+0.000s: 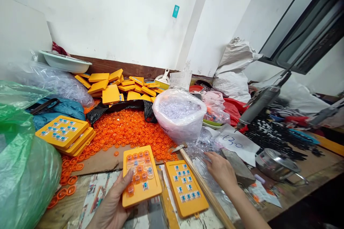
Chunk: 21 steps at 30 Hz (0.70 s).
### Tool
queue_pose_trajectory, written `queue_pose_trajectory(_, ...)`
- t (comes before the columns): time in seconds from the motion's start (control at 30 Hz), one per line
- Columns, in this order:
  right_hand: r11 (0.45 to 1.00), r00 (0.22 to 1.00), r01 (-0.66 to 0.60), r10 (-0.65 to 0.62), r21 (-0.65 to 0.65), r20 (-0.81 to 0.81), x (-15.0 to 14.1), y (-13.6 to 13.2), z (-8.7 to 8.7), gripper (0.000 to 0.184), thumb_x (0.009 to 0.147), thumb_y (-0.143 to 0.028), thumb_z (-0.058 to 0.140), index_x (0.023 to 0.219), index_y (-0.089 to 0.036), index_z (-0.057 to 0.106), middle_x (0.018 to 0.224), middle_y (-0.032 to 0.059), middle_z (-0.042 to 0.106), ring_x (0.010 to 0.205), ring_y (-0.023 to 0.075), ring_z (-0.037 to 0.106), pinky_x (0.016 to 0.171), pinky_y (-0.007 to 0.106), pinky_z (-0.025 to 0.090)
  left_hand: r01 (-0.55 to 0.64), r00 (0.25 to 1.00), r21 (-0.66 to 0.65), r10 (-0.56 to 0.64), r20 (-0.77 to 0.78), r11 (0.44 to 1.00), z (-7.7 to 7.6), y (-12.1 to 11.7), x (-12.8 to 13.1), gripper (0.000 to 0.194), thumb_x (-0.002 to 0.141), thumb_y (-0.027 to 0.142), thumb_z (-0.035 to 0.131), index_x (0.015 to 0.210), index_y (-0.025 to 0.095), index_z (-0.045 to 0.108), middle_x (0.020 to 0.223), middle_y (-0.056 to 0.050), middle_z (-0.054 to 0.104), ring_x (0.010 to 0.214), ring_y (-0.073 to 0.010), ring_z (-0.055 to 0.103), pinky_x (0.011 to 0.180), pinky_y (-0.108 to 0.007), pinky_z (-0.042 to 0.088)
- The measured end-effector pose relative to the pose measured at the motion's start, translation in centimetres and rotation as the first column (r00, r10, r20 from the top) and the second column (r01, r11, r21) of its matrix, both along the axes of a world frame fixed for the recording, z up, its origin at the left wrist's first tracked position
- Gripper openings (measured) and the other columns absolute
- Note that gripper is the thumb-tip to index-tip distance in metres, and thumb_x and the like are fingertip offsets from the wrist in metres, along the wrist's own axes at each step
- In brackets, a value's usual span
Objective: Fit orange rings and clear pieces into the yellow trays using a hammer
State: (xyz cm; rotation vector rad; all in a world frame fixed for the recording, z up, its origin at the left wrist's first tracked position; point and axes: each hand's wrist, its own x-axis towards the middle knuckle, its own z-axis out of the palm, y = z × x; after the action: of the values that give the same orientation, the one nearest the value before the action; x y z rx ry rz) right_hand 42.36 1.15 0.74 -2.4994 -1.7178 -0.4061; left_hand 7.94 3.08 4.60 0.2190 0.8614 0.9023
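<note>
My left hand (114,204) grips a yellow plastic tray (141,175) from below, thumb on its face; the tray carries orange rings and small blue and clear parts. A second yellow tray (186,192) with blue parts lies flat just to its right. My right hand (220,169) reaches forward, palm down, fingers partly spread over crinkled clear plastic (204,164) at the foot of a bag of clear parts (179,112). A hammer (200,182) with a wooden handle lies between the flat tray and that hand.
A heap of orange rings (126,128) covers the middle. Stacked yellow trays (66,134) sit at the left, more yellow pieces (118,86) at the back. A green bag (24,171) fills the left. A metal pot (278,166) and black parts (274,134) lie right.
</note>
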Motion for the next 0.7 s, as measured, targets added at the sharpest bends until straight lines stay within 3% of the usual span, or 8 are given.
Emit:
queue_pose_trajectory(0.17, 0.992, 0.999, 0.014, -0.01, 0.124, -0.033, 0.1, 0.0, -0.2, 0.015, 0.091, -0.025, 0.055, 0.101, -0.017, 0.063, 0.101, 0.0038, 0.066, 0.089, 0.0161, 0.064, 0.082, 0.038, 0.052, 0.024, 0.997, 0.045, -0.027, 0.07, 0.999, 0.2, -0.2, -0.3, 0.088, 0.072, 0.001, 0.069, 0.144, 0.016, 0.022, 0.108, -0.017, 0.07, 0.092, -0.0317, 0.069, 0.085, -0.045, 0.056)
queue_pose_trajectory(0.4, 0.939, 0.987, 0.041, 0.015, 0.34, -0.159, 1.1, 0.9, -0.8, 0.022, 0.092, -0.019, 0.051, 0.113, -0.017, 0.057, 0.106, 0.0053, 0.063, 0.091, 0.0172, 0.062, 0.08, 0.037, 0.051, 0.122, 0.98, 0.083, -0.134, 0.149, 0.989, 0.4, -0.6, -0.9, 0.1, 0.07, 0.002, 0.07, 0.148, 0.016, 0.01, 0.112, -0.02, 0.068, 0.1, -0.0408, 0.063, 0.089, -0.059, 0.047)
queue_pose_trajectory(0.57, 0.904, 0.95, 0.106, 0.032, 0.415, -0.311, 1.9, 2.3, -1.6, 0.019, 0.09, -0.029, 0.056, 0.103, -0.016, 0.06, 0.098, 0.0034, 0.063, 0.084, 0.0156, 0.062, 0.077, 0.037, 0.051, 0.173, 0.969, 0.119, -0.19, 0.155, 0.978, 0.2, -0.5, -1.1, 0.102, 0.069, 0.002, 0.071, 0.148, 0.019, 0.008, 0.116, -0.02, 0.066, 0.106, -0.0404, 0.06, 0.092, -0.058, 0.046)
queue_pose_trajectory(0.7, 0.856, 0.893, 0.171, 0.075, 0.488, -0.445, 1.8, 2.4, -0.6, 0.02, 0.089, -0.033, 0.056, 0.098, -0.016, 0.061, 0.102, 0.0041, 0.062, 0.09, 0.0171, 0.06, 0.081, 0.039, 0.049, 0.182, 0.969, 0.144, -0.202, 0.139, 0.973, 0.3, -0.4, -1.1, 0.102, 0.069, 0.001, 0.069, 0.147, 0.019, 0.006, 0.115, -0.02, 0.066, 0.106, -0.0398, 0.06, 0.092, -0.056, 0.047)
